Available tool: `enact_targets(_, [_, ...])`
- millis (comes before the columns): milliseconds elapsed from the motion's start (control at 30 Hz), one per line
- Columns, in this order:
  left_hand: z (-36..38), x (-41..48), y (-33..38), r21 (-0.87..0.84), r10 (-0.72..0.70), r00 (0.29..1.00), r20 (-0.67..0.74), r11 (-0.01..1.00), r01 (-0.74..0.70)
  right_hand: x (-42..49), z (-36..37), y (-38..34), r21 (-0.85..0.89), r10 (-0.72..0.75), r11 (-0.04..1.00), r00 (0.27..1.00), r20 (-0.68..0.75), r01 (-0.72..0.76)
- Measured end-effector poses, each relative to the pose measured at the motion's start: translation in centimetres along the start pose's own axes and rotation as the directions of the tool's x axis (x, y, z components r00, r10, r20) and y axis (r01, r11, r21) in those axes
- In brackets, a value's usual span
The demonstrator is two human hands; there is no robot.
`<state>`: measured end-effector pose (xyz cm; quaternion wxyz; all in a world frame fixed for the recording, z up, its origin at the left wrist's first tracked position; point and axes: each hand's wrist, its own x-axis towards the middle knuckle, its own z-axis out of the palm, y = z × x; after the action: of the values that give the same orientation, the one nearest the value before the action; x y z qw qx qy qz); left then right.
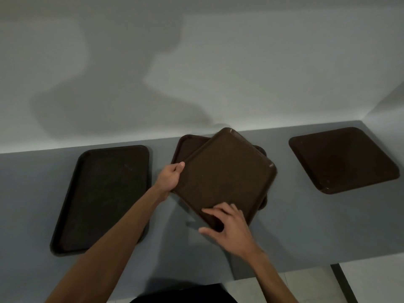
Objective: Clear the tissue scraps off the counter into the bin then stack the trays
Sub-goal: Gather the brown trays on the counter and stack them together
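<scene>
Tray [223, 171] askew over another tray [188, 146] — left hand [171, 178] gripping its edge, right hand [231, 230] its corner.

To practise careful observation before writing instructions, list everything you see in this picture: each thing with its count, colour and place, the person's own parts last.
Trays: four, dark brown, on or over the counter.
Left tray: flat at the counter's left.
Right tray: flat at the counter's right.
Bottom tray: in the middle.
Top tray: askew over the bottom tray, held.
Counter: one, grey, along the wall.
Wall: one, white, behind the counter.
Floor: pale tiles, lower right.
Left hand: one, grips the top tray's left edge.
Right hand: one, holds the top tray's near corner.
</scene>
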<state>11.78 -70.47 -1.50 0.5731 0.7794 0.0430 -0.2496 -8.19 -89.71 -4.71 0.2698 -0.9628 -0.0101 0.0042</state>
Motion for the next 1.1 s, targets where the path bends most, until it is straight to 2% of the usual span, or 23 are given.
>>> enact_targets(67, [-0.9,-1.5,-0.3,0.032,0.074,0.997,-0.029,0.997,-0.073,0.5,-0.5,0.4,0.055,0.079,0.996,0.995,-0.068,-0.075])
enact_targets(100, [-1.5,-2.4,-0.3,0.023,0.086,0.995,-0.045,0.996,-0.085,0.8,-0.7,0.6,0.082,0.121,0.991,0.979,-0.165,-0.109])
enact_targets(167, [-3.0,-4.0,-0.8,0.008,0.102,0.99,-0.096,0.995,-0.102,1.0,-0.8,1.0,0.085,0.231,0.973,0.9,-0.37,-0.215])
enact_targets(233, [-5.0,-5.7,-1.8,-0.046,0.128,0.98,-0.15,0.99,-0.136,1.3,-0.7,1.1,0.171,0.412,0.91,0.783,-0.466,-0.377])
enact_targets(300, [-7.1,-7.4,-2.7,-0.104,0.144,0.971,-0.193,0.981,-0.166,1.8,-0.9,0.0,0.465,0.619,0.769,0.693,-0.37,-0.439])
enact_targets(367, [-9.1,-9.2,-3.8,-0.16,0.143,0.967,-0.212,0.971,-0.179,2.6,-0.6,-2.1,0.677,0.728,0.585,0.656,-0.198,-0.445])
enact_targets(400, [-10.0,-10.2,-4.2,-0.184,0.148,0.966,-0.214,0.965,-0.188,3.0,-0.2,-3.4,0.721,0.742,0.527,0.657,-0.132,-0.45])
enact_targets(433, [-10.9,-11.0,-4.9,-0.192,0.161,0.961,-0.226,0.959,-0.206,3.3,0.3,-4.8,0.73,0.733,0.516,0.672,-0.105,-0.449])
enact_targets(533, [-13.8,-13.5,-7.4,-0.156,0.197,0.94,-0.278,0.956,-0.247,3.8,2.3,-8.9,0.688,0.661,0.619,0.725,-0.195,-0.379])
enact_targets(633, [-17.5,-15.4,-9.7,-0.147,0.144,0.935,-0.324,0.969,-0.201,4.3,4.8,-12.0,0.611,0.613,0.7,0.75,-0.249,-0.37])
enact_targets(733, [-21.8,-15.9,-12.1,0.065,0.161,0.902,-0.4,0.987,-0.147,4.9,7.5,-14.6,0.548,0.56,0.745,0.802,-0.206,-0.38])
enact_targets(800, [-24.0,-16.1,-13.3,0.247,0.221,0.888,-0.403,0.961,-0.128,5.3,9.0,-16.7,0.52,0.518,0.772,0.836,-0.181,-0.365])
enact_targets(900, [-26.5,-15.7,-15.7,0.437,0.302,0.826,-0.476,0.896,-0.076,6.5,11.0,-20.1,0.532,0.49,0.772,0.858,-0.153,-0.347])
enact_targets(1100, [-31.0,-12.4,-21.6,0.453,0.21,0.814,-0.541,0.889,0.072,10.1,15.9,-22.9,0.44,0.478,0.81,0.872,-0.111,-0.388])
